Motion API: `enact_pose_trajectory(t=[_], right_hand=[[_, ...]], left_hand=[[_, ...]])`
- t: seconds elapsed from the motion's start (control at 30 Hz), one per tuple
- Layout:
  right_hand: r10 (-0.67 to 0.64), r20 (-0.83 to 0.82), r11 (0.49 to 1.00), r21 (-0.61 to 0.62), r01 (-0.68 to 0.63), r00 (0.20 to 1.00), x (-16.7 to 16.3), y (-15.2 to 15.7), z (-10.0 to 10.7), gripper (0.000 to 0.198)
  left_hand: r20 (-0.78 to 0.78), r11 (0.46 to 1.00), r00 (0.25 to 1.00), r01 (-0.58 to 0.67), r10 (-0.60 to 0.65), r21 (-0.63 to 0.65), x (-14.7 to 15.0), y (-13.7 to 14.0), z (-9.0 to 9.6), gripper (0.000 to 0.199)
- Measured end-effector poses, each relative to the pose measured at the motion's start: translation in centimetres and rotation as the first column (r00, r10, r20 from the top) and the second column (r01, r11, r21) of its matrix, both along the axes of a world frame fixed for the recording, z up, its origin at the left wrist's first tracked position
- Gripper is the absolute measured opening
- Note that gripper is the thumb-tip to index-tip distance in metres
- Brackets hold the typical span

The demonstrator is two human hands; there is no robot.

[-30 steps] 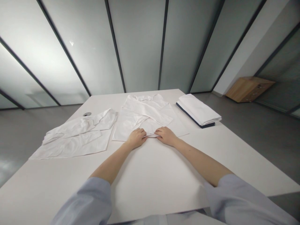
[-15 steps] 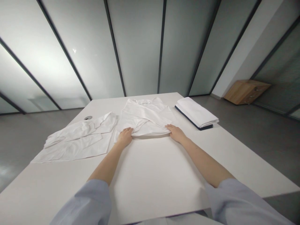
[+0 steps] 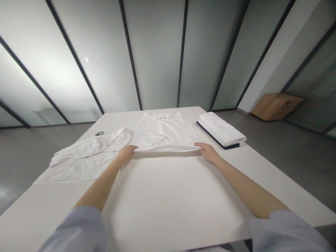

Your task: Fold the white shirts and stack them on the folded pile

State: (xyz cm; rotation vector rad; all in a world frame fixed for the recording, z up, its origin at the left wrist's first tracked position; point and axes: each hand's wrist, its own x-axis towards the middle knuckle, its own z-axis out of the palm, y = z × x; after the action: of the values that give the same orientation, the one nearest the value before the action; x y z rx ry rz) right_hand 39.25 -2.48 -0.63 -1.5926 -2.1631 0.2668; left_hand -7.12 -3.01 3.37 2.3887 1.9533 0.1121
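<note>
A white shirt (image 3: 165,131) lies on the white table in front of me, with parts of it folded across its middle. My left hand (image 3: 127,153) is closed on the left corner of its near edge. The right corner of that edge is pinched by my right hand (image 3: 208,151). Between the two hands the near edge is stretched straight and slightly raised off the tabletop. Left of it, a second white garment (image 3: 86,157) is spread out with wrinkles; my left forearm passes over its right part.
On the right of the table (image 3: 168,196) lies a folded stack of white cloth (image 3: 222,128) over dark cloth (image 3: 232,146). A round grey disc (image 3: 99,133) is set near the left edge. Beyond stand frosted glass panels (image 3: 154,52) and a wooden cabinet (image 3: 275,106).
My hands have moved apart, the left one leftward and the right one rightward. The shirt's near edge is now pulled straighter and wider between them.
</note>
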Motion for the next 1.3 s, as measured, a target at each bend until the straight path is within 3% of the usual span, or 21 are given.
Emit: enact_pose_trajectory(t=[0.1, 0.23, 0.43, 0.57, 0.67, 0.73, 0.8, 0.97, 1.13, 1.23, 1.3], right_hand=[[0.077, -0.121, 0.993, -0.075, -0.086, 0.990, 0.9, -1.5, 0.9, 0.052], [0.116, -0.181, 0.960, -0.233, -0.157, 0.977, 1.8, -3.8, 4.2, 0.037], [-0.025, -0.243, 0.956, -0.288, -0.048, 0.970, 3.6, -6.0, 10.9, 0.025], [-0.090, -0.423, 0.970, -0.242, -0.016, 0.902, 4.8, -6.3, 15.1, 0.028], [-0.095, -0.540, 0.986, -0.168, 0.003, 0.836, 5.0, -4.0, 17.0, 0.025], [-0.049, -0.575, 0.999, -0.040, 0.032, 0.817, 4.5, -0.9, 17.0, 0.022], [-0.074, -0.548, 0.995, 0.016, 0.099, 0.833, 3.5, 2.9, 16.0, 0.021], [-0.303, -0.229, 0.948, 0.028, 0.317, 0.925, 0.5, 10.4, 9.7, 0.022], [-0.428, 0.068, 0.904, 0.030, 0.427, 0.901, -1.5, 11.5, 4.2, 0.032], [-0.478, 0.137, 0.878, 0.075, 0.473, 0.867, -2.8, 10.9, 3.2, 0.042], [-0.465, 0.164, 0.884, 0.137, 0.446, 0.870, -4.5, 10.6, 3.3, 0.050]], left_hand=[[0.114, 0.994, 0.992, 0.063, -0.053, -0.084, -1.2, -1.3, 1.5, 0.053], [0.256, 0.966, 0.958, 0.182, -0.132, -0.182, -2.2, -3.3, 4.9, 0.044], [0.345, 0.909, 0.920, 0.293, -0.184, -0.297, -3.0, -5.2, 12.0, 0.037], [0.502, 0.917, 0.844, 0.334, -0.188, -0.219, -3.7, -5.0, 16.0, 0.040], [0.626, 0.970, 0.765, 0.235, -0.152, -0.052, -3.6, -2.4, 17.2, 0.039], [0.617, 0.995, 0.781, 0.099, -0.096, 0.029, -2.9, 0.6, 16.5, 0.038], [0.529, 0.996, 0.849, -0.041, -0.007, 0.079, -1.8, 4.2, 14.8, 0.036], [0.257, 0.957, 0.945, -0.247, 0.203, 0.153, 1.0, 10.8, 7.7, 0.034], [0.215, 0.910, 0.898, -0.408, 0.383, 0.081, 3.3, 11.4, 2.5, 0.037], [0.249, 0.860, 0.878, -0.462, 0.408, 0.218, 5.2, 10.7, 1.2, 0.046], [0.241, 0.845, 0.907, -0.412, 0.345, 0.342, 7.3, 10.2, 0.7, 0.054]])
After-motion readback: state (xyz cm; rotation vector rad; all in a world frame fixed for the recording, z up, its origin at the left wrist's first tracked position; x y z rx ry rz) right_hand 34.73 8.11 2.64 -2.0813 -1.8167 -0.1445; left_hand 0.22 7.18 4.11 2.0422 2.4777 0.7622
